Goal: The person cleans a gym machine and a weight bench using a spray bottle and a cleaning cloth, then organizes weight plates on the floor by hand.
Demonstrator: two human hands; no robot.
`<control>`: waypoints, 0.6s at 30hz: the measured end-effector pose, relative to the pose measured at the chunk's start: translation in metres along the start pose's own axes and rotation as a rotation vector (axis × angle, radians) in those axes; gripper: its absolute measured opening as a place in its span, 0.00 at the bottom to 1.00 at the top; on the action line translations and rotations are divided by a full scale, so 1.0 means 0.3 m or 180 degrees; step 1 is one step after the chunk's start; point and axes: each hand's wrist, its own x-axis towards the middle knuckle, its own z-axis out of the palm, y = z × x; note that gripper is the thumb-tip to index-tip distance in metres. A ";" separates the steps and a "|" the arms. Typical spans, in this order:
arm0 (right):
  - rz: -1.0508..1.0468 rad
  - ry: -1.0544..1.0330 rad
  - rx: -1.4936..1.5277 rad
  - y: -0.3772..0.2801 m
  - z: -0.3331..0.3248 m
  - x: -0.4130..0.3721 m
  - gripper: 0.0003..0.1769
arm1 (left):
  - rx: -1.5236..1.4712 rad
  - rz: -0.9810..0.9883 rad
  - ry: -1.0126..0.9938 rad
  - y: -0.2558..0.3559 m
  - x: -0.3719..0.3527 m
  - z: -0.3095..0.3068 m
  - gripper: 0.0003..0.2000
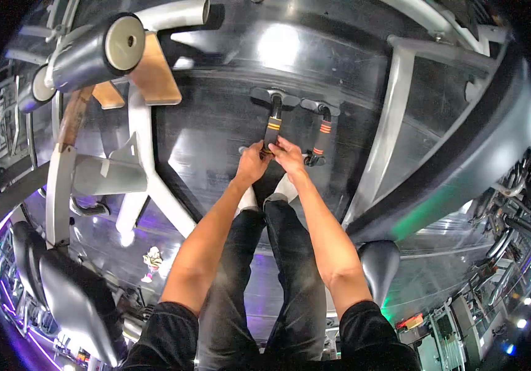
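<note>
On the dark floor stand two push-up handles side by side. Both my hands are at the near end of the left handle, which has yellow stripes on its dark grip. My left hand has its fingers bent against that end from the left. From the right, my right hand touches the same end with thumb and fingers. The right handle, with orange-red stripes, lies just beyond my right hand, untouched. My fingers partly hide the near base of the left handle.
Silver machine frames rise at the left and right. A padded roller hangs at the upper left. A long black pad slants across the right. Black seats stand at the lower left. My legs are below my hands.
</note>
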 end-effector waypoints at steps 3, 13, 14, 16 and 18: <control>0.0030 0.0073 0.0181 0.041 0.000 0.065 0.17 | -0.0051 -0.0087 -0.0170 -0.051 0.058 0.026 0.23; 0.0333 -0.0271 0.0234 0.089 -0.050 0.222 0.22 | -0.0209 -0.0188 -0.0411 -0.161 0.135 0.068 0.22; 0.0412 -0.0438 0.0287 0.077 -0.063 0.223 0.25 | -0.0211 -0.0194 -0.0411 -0.169 0.135 0.070 0.22; 0.0443 -0.0367 0.0166 0.052 -0.062 0.208 0.25 | -0.0146 -0.0053 -0.0727 -0.129 0.140 0.040 0.20; 0.0483 -0.0275 0.0043 0.046 -0.068 0.205 0.26 | -0.0103 -0.0049 -0.0677 -0.131 0.143 0.050 0.19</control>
